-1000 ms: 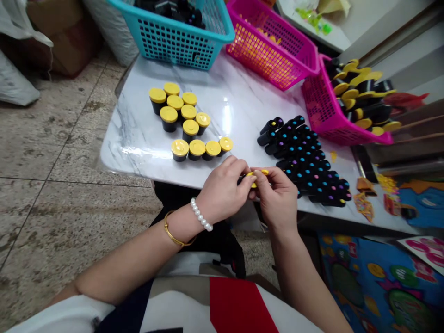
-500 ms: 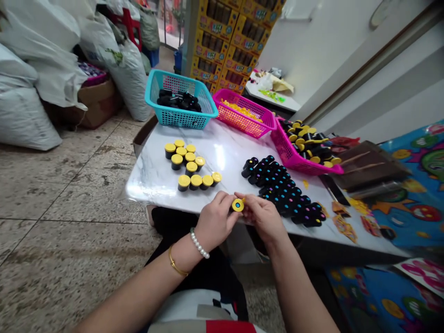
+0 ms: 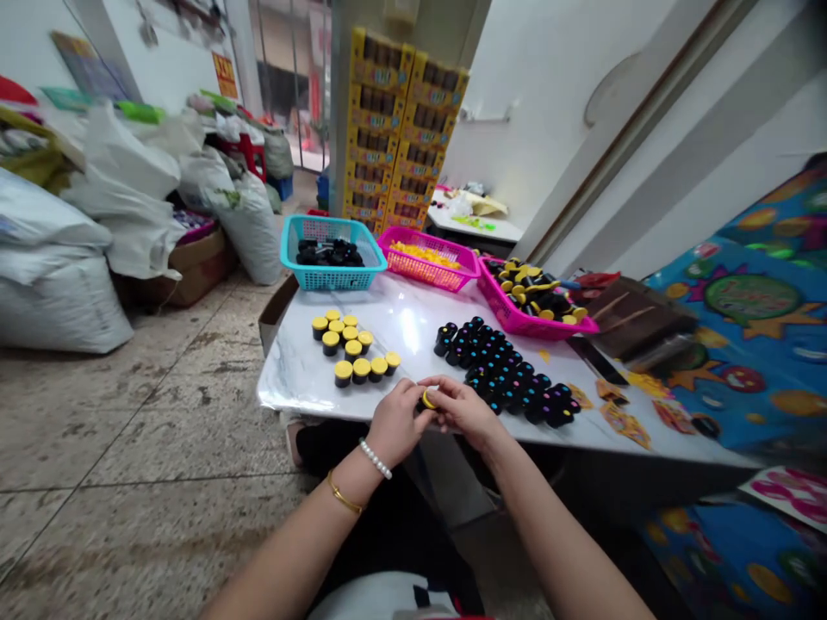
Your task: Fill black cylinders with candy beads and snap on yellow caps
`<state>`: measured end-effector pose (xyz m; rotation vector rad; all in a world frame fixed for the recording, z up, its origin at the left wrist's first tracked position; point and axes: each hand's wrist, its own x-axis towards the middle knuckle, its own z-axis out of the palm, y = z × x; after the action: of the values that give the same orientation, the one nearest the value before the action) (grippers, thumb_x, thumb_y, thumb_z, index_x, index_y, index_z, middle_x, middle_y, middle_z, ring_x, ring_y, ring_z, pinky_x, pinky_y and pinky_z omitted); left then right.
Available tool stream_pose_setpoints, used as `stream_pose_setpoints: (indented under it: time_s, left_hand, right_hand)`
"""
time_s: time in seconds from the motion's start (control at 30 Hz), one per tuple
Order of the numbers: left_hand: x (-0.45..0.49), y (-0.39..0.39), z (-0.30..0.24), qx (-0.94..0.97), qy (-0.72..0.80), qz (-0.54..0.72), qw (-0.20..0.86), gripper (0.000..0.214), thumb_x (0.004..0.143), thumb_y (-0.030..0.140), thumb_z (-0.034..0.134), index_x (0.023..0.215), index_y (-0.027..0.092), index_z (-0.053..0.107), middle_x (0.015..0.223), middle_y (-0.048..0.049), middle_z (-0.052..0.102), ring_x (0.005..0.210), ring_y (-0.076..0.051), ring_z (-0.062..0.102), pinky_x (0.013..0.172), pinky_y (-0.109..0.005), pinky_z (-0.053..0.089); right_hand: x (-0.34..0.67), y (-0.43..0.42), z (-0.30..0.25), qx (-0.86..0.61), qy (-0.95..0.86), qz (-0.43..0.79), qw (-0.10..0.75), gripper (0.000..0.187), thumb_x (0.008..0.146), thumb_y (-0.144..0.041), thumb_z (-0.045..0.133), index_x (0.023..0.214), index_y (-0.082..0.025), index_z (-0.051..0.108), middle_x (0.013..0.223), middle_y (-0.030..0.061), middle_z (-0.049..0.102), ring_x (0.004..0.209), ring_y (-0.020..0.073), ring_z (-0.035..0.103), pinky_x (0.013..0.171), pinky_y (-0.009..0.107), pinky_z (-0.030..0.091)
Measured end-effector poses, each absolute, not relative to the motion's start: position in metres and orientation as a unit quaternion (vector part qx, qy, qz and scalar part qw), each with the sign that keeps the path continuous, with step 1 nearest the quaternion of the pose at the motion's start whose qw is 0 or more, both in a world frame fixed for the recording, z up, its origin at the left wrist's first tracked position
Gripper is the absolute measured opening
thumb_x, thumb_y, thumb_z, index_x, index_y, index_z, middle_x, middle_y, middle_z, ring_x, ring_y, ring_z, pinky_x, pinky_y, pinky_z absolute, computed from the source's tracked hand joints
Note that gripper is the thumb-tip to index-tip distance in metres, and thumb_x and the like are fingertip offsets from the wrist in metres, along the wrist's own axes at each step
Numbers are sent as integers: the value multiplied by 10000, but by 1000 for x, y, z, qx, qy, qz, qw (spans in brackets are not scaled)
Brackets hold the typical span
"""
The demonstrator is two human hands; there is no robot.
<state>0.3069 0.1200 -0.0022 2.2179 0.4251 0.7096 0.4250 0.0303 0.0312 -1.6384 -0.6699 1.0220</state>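
Note:
My left hand and my right hand meet at the near edge of a white marble table. Both pinch one small black piece with a yellow cap between their fingertips. Just beyond my left hand stand several black cups with yellow lids in a cluster. Right of my hands lies a heap of black tubes with coloured dot ends.
At the table's far side stand a teal basket of black parts, a pink basket of yellow pieces and another pink basket of black and yellow parts. White sacks and stacked yellow cartons stand on the floor behind.
The view has tilted up and back, so the room shows beyond the table. My hands stay together on the yellow-capped piece, which has turned between the fingers.

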Motion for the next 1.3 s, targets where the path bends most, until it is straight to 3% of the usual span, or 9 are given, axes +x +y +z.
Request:
stream_pose_setpoints:
  time_s: [0.13, 0.37, 0.53, 0.67, 0.8, 0.93, 1.1, 1.3]
  left_hand:
    - [305, 121, -3, 869, 167, 283, 369, 197, 782, 195, 643, 977, 183, 672, 875, -27, 568, 775, -148, 556, 753, -281, 462]
    - [308, 124, -8, 874, 174, 278, 357, 240, 754, 228, 676, 991, 191, 687, 869, -24, 574, 787, -157, 554, 749, -283, 450]
    - [305, 123, -4, 878, 167, 288, 344, 187, 754, 241, 680, 930, 182, 701, 817, -21, 570, 743, -151, 556, 687, -261, 442]
    - [302, 122, -1, 882, 162, 288, 337, 185, 768, 255, 668, 938, 188, 699, 805, -20, 561, 733, -149, 549, 687, -259, 440]
    - [302, 122, -3, 886, 167, 256, 348, 194, 787, 259, 636, 963, 194, 690, 831, -26, 552, 765, -158, 541, 736, -275, 446]
    - [307, 125, -5, 888, 172, 229, 361, 217, 800, 270, 619, 1002, 209, 669, 858, -29, 542, 790, -169, 533, 774, -298, 448]
    - [307, 116, -2, 882, 191, 249, 352, 130, 807, 249, 619, 907, 175, 657, 845, -37, 538, 796, -177, 543, 776, -314, 471]
    - [251, 105, -2, 825, 227, 384, 347, 358, 840, 255, 593, 1186, 202, 519, 1063, -68, 531, 805, -156, 561, 804, -325, 511]
  right_hand:
    - [429, 26, 34, -664, -312, 450, 509, 385, 715, -401, 683, 1025, -176, 642, 731, -15, 584, 484, 63, 487, 454, 211, 455]
    - [425, 31, 32, -692, -338, 409, 489, 250, 752, -285, 628, 986, -197, 645, 535, -82, 474, 391, 41, 340, 338, 136, 259]
    - [427, 25, 38, -690, -346, 408, 487, 316, 796, -402, 599, 1017, -182, 649, 724, 1, 600, 543, 90, 525, 450, 190, 453]
    - [433, 25, 40, -689, -340, 419, 484, 365, 847, -475, 523, 958, -153, 653, 640, 13, 561, 553, 118, 558, 494, 245, 510]
    - [430, 27, 33, -707, -336, 401, 476, 244, 803, -384, 618, 889, -155, 623, 648, -13, 570, 500, 84, 512, 448, 201, 465]
    - [423, 28, 28, -736, -338, 337, 480, 218, 825, -372, 565, 909, -175, 606, 650, -61, 534, 513, 57, 468, 437, 145, 367]
    - [416, 29, 28, -763, -357, 266, 468, 232, 819, -389, 551, 888, -178, 620, 608, -59, 535, 491, 77, 441, 445, 181, 340]
    - [413, 21, 21, -760, -386, 231, 469, 383, 843, -487, 490, 1026, -179, 624, 716, -3, 580, 533, 118, 499, 466, 228, 380]
